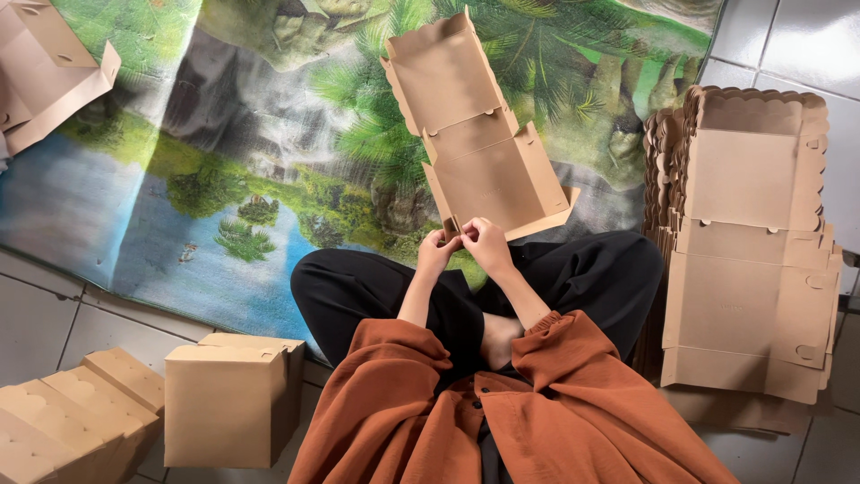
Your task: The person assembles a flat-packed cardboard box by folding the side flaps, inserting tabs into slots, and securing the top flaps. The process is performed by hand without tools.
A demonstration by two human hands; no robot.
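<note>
Hands pinching a cardboard corner.
Left hand [436, 248] and right hand [484, 240] grip the half-folded box [479, 143] above the scenic mat [224, 179].

A pale grey tiled floor [788, 40] with dark grout lines runs under everything, catching soft glare at far right. Over most of it lies a large printed mat [224, 179] of green palms, rocks and blue water (creased in places)
</note>
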